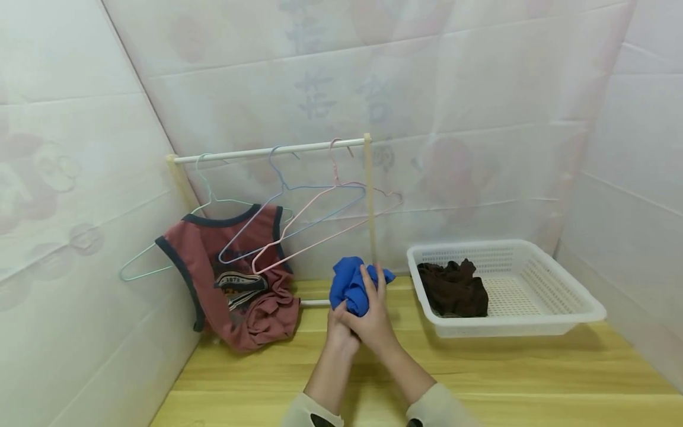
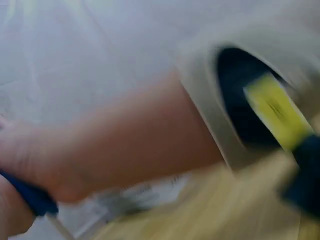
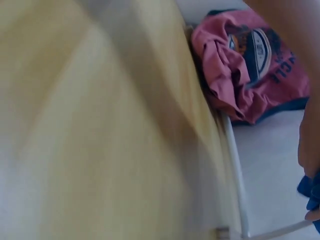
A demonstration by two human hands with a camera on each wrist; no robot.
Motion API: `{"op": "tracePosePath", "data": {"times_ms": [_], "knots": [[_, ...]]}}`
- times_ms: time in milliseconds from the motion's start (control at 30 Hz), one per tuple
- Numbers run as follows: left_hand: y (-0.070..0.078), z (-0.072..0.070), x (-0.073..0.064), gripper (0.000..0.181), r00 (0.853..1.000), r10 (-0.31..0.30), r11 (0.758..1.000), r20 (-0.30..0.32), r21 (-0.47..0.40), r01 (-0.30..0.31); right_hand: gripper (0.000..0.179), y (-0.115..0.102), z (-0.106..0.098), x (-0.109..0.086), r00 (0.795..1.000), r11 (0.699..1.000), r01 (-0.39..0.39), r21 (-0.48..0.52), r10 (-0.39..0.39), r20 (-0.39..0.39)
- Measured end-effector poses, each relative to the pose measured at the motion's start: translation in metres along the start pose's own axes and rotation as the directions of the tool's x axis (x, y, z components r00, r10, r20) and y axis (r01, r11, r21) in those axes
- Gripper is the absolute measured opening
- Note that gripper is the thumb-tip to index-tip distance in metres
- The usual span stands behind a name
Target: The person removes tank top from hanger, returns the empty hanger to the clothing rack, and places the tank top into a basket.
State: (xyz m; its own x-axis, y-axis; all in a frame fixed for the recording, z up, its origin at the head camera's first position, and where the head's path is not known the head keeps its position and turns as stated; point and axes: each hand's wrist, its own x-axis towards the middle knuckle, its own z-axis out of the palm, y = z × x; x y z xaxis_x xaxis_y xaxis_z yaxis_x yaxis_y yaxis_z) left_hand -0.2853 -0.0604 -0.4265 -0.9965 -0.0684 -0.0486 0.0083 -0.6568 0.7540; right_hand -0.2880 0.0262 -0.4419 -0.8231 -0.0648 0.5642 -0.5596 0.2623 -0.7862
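Both hands squeeze a bunched blue cloth [image 1: 349, 284] in front of the rack's right post. The right hand [image 1: 375, 317] holds it from the right, its fingers lying over the folds and its thumb across the front. Lower and to the left, the left hand [image 1: 341, 332] grips the cloth from below, mostly hidden behind the right. In the left wrist view, a piece of the blue cloth [image 2: 35, 197] shows at the hand. The right wrist view catches only a bit of cloth at its edge.
A clothes rack [image 1: 256, 152] carries a blue hanger [image 1: 285, 187], a pink hanger [image 1: 337, 185] and a green hanger [image 1: 149, 274] with a red sleeveless shirt [image 1: 197, 255]. Right of the hands, a white basket [image 1: 565, 317] holds a dark brown cloth [image 1: 459, 290]. Walls enclose the wooden table [image 1: 256, 391].
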Motion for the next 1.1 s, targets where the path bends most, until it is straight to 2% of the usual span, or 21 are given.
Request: {"op": "tracePosePath", "data": {"times_ms": [67, 100, 233, 333, 500, 533, 600, 667, 733, 800, 867, 967, 1033, 1100], "knots": [[0.001, -0.002, 0.002, 0.018, 0.997, -0.037, 0.995, 0.069, 0.100, 0.030, 0.108, -0.001, -0.006, 0.005, 1.000, 1.000, 0.002, -0.012, -0.002, 0.015], [0.004, -0.003, 0.003, 0.017, 0.995, -0.046, 0.992, 0.089, 0.118, 0.035, 0.108, -0.001, -0.009, 0.008, 0.999, 1.000, 0.014, -0.021, -0.013, 0.029], [0.017, -0.007, 0.011, 0.011, 0.969, -0.120, 0.958, 0.218, 0.280, 0.055, 0.099, -0.005, -0.027, 0.020, 0.989, 0.995, 0.074, -0.061, -0.066, 0.133], [0.023, -0.010, 0.016, 0.007, 0.941, -0.149, 0.919, 0.305, 0.393, 0.019, 0.085, -0.006, -0.044, 0.030, 0.967, 0.994, 0.106, -0.040, -0.093, 0.238], [0.030, -0.008, 0.022, 0.021, 0.891, -0.183, 0.840, 0.415, 0.536, -0.077, 0.076, -0.008, -0.069, 0.039, 0.930, 0.997, 0.068, -0.034, -0.051, 0.363], [0.030, -0.007, 0.023, 0.025, 0.883, -0.192, 0.831, 0.428, 0.550, -0.086, 0.074, -0.009, -0.072, 0.040, 0.927, 0.998, 0.051, -0.029, -0.036, 0.374], [0.032, -0.005, 0.023, 0.028, 0.866, -0.208, 0.828, 0.454, 0.553, -0.091, 0.065, -0.010, -0.076, 0.041, 0.925, 1.000, 0.015, -0.012, -0.009, 0.379], [0.032, -0.001, 0.024, 0.030, 0.850, -0.221, 0.838, 0.478, 0.539, -0.085, 0.053, -0.013, -0.080, 0.044, 0.931, 0.999, -0.033, 0.023, 0.022, 0.363], [0.031, 0.002, 0.023, 0.030, 0.835, -0.226, 0.854, 0.502, 0.514, -0.078, 0.042, -0.015, -0.082, 0.046, 0.947, 0.995, -0.080, 0.053, 0.060, 0.316], [0.029, 0.006, 0.022, 0.031, 0.817, -0.211, 0.874, 0.537, 0.478, -0.088, 0.036, -0.018, -0.083, 0.047, 0.964, 0.988, -0.125, 0.087, 0.101, 0.246], [0.025, 0.011, 0.019, 0.038, 0.809, -0.183, 0.895, 0.559, 0.435, -0.098, 0.033, -0.020, -0.083, 0.049, 0.979, 0.981, -0.149, 0.124, 0.129, 0.159], [0.016, 0.017, 0.014, 0.054, 0.818, -0.130, 0.916, 0.560, 0.383, -0.117, 0.032, -0.021, -0.082, 0.052, 0.987, 0.968, -0.158, 0.196, 0.154, 0.036], [0.010, 0.020, 0.009, 0.061, 0.838, -0.079, 0.921, 0.540, 0.362, -0.147, 0.031, -0.021, -0.080, 0.052, 0.986, 0.959, -0.152, 0.239, 0.165, -0.038], [0.004, 0.021, 0.004, 0.067, 0.855, -0.012, 0.912, 0.519, 0.356, -0.203, 0.031, -0.022, -0.078, 0.052, 0.977, 0.946, -0.155, 0.285, 0.189, -0.095]]}}
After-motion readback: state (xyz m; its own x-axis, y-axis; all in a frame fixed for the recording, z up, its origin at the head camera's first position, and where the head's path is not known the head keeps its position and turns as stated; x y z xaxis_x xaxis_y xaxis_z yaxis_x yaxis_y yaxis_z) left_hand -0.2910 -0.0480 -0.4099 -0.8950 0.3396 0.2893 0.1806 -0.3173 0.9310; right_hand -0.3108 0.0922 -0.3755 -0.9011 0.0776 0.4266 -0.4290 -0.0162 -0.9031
